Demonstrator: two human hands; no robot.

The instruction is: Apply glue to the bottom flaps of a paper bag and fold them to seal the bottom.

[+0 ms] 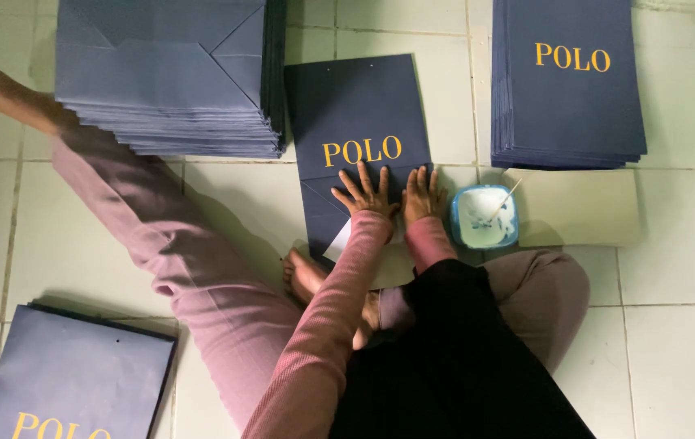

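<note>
A flat navy paper bag [355, 106] with yellow lettering lies on the tiled floor in front of me. My left hand [363, 193] presses on its lower part, fingers spread flat. Beside it, my right hand [423, 195] also rests palm down on the bag's lower edge, fingers together. A white paper corner [339, 242] shows under the bag near my left wrist. Both arms wear pink sleeves.
A tall stack of folded navy bags [168, 73] sits at far left, another stack [567, 81] at far right. A small blue tub of white glue with a stick [484, 216] stands right of my hands on a beige card [583, 207]. One more navy bag [79, 378] lies at lower left.
</note>
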